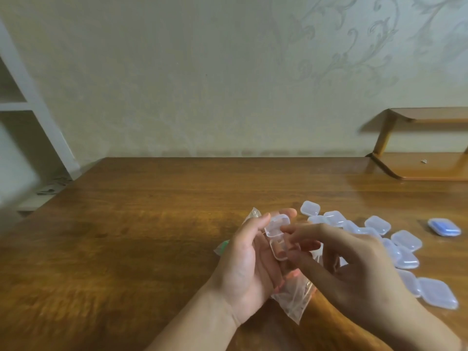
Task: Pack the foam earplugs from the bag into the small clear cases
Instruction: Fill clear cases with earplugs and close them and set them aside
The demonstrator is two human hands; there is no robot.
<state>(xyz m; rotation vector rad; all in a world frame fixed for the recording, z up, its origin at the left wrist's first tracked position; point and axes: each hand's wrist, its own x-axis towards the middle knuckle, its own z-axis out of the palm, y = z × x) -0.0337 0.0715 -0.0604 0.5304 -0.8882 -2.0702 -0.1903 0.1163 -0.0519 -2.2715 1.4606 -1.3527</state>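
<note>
My left hand (247,259) holds a small clear case (278,236) with its lid hinged open; an orange earplug lies in its lower half. The fingertips of my right hand (336,252) meet over the open case, and whether they pinch an earplug is hidden. Under both hands the clear plastic bag (293,297) lies on the table, with orange earplugs (291,274) showing through it. Several closed clear cases (405,240) lie scattered to the right.
A case with blue earplugs inside (444,227) sits apart at the far right. A green item in clear wrap (222,245) peeks out left of my left hand. A wooden shelf (417,165) stands at the back right of the brown table (126,236).
</note>
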